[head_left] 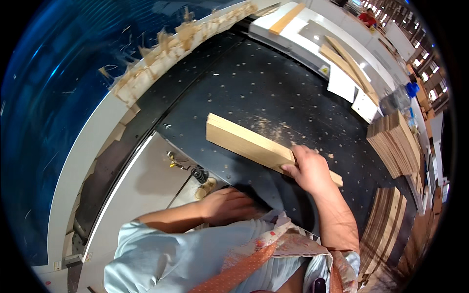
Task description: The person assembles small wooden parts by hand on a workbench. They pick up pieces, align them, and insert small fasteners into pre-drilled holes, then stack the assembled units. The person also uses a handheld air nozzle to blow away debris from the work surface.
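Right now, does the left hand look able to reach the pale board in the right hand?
Probably yes: only the black tabletop seems to lie between the left hand and the board, though blur hides whether that hand is free.

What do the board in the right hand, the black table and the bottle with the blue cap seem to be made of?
Board: probably bare wood, given its pale tan, matte faces.
Black table: possibly coated metal; its dark, smooth surface is dotted with small pale spots.
Bottle: likely glossy clear plastic, being see-through.
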A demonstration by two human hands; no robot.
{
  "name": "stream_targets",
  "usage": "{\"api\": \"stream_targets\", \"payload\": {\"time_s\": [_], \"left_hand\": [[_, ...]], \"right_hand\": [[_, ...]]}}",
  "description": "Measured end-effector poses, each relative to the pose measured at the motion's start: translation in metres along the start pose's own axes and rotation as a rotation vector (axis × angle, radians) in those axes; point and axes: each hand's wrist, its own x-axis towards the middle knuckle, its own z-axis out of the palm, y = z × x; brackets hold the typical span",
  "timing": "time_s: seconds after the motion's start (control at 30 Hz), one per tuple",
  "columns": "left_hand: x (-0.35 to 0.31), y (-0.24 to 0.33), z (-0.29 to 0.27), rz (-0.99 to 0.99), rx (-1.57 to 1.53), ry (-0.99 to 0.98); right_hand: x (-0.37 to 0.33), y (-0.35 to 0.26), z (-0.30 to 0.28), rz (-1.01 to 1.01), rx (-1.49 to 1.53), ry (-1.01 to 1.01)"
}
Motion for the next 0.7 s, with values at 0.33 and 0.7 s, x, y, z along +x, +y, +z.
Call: {"api": "stream_targets", "payload": {"time_s": [0.33,0.7], "left_hand": [[-0.324,-0.153,0.136,-1.989,-0.148,0.225],[-0.345,-0.258,0.192,-2.019,-0.619,1.237]], "right_hand": [[0.002,-0.026,0.033,0.017,-0.126,-0.063],[-0.079,0.032,-0.023,0.564,0.095,0.308]]}}
